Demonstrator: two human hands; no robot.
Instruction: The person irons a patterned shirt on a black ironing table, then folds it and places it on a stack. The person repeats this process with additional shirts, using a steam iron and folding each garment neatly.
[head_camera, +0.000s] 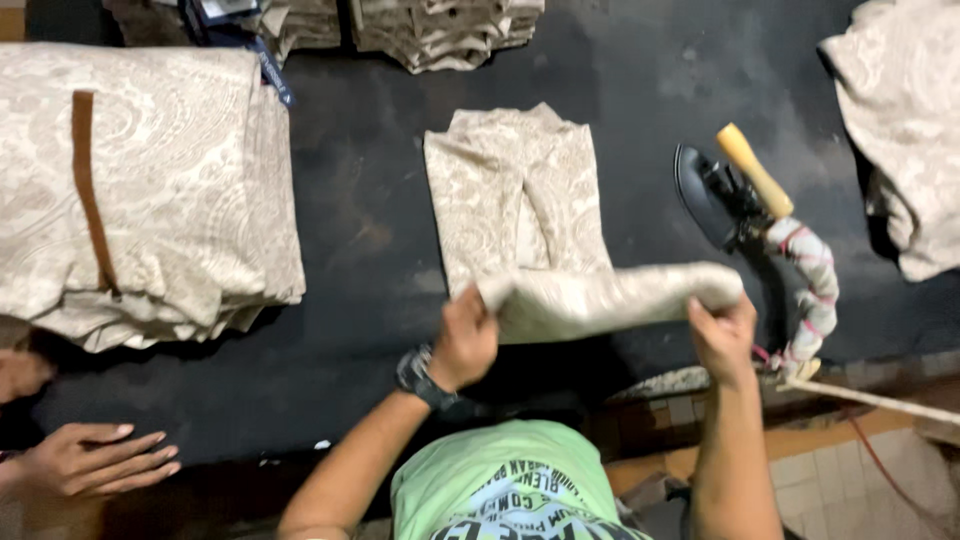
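Both hands grip the near fold of a beige patterned garment (520, 215) on the dark worktop (360, 230): left hand (465, 340) fingers clenched at 7 o'clock, right hand (722, 335) at 5. An iron (730, 185) stands at 3; a folded stack (150, 190) at 9.

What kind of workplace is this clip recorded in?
Probably a garment pressing or finishing workshop. A wooden-handled iron stands on a dark padded table, stacks of folded beige patterned garments lie around, and the left hand and right hand fold another beige garment.
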